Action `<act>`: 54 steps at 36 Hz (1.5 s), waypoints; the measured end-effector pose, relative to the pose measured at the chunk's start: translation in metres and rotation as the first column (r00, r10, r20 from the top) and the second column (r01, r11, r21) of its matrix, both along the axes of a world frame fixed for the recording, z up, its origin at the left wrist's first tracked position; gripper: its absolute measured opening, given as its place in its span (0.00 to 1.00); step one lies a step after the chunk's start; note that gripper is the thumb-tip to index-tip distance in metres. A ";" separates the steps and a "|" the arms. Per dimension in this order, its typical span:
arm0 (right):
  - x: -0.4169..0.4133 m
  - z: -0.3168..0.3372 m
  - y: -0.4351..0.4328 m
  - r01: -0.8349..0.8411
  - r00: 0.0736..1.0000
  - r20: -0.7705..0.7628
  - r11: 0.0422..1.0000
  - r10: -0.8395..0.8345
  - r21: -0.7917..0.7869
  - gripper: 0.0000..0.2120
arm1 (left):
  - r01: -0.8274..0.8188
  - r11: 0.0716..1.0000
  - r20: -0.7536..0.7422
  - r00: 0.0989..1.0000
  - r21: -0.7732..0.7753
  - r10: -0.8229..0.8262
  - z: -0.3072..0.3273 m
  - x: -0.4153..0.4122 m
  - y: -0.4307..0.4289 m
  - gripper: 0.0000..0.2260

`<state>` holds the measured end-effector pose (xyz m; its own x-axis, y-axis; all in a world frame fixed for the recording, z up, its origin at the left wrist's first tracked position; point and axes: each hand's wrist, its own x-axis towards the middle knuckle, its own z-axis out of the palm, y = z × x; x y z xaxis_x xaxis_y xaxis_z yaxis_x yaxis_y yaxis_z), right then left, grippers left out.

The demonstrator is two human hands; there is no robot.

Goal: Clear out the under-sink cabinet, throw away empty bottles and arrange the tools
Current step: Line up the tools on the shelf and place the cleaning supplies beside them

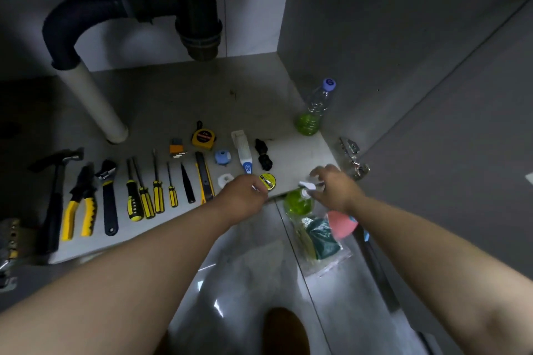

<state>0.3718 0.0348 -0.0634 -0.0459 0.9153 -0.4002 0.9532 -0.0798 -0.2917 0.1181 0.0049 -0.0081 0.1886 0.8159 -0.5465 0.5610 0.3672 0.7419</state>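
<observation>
- The right hand (pixel 334 187) is curling its fingers round the white trigger head of the spray bottle (pixel 298 202), which is sitting at the front edge of the cabinet floor (pixel 178 101).
- The spray bottle is showing smooth, thin plastic with green liquid inside. It is probably carrying some weight and may be slippery, so the neck under the trigger is looking like the surest hold.
- The left hand (pixel 245 193) is hovering with curled fingers beside the yellow tape roll (pixel 267 181); I cannot tell whether it is pinching anything.
- Stiff metal tools with rubbery yellow grips are lying in a row: hammer (pixel 54 196), pliers (pixel 82 199), wrench (pixel 109 196), screwdrivers (pixel 145 196).
- A clear ribbed bottle (pixel 314 112), partly full of green liquid, is standing in the back corner.
</observation>
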 end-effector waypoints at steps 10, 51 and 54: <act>-0.018 -0.037 -0.014 0.096 0.995 -0.001 0.982 -0.097 0.162 0.06 | 0.264 0.964 -0.021 0.964 0.021 -0.264 -0.031 0.019 -0.007 0.11; 0.043 0.013 -0.077 0.285 0.895 0.355 0.958 -0.271 0.012 0.17 | 0.025 0.967 0.059 0.997 0.252 -0.041 -0.050 0.020 0.015 0.37; 0.040 0.030 -0.071 0.212 0.905 0.350 0.970 -0.241 0.120 0.18 | -0.047 0.970 0.076 0.997 0.240 0.029 -0.048 0.018 0.020 0.36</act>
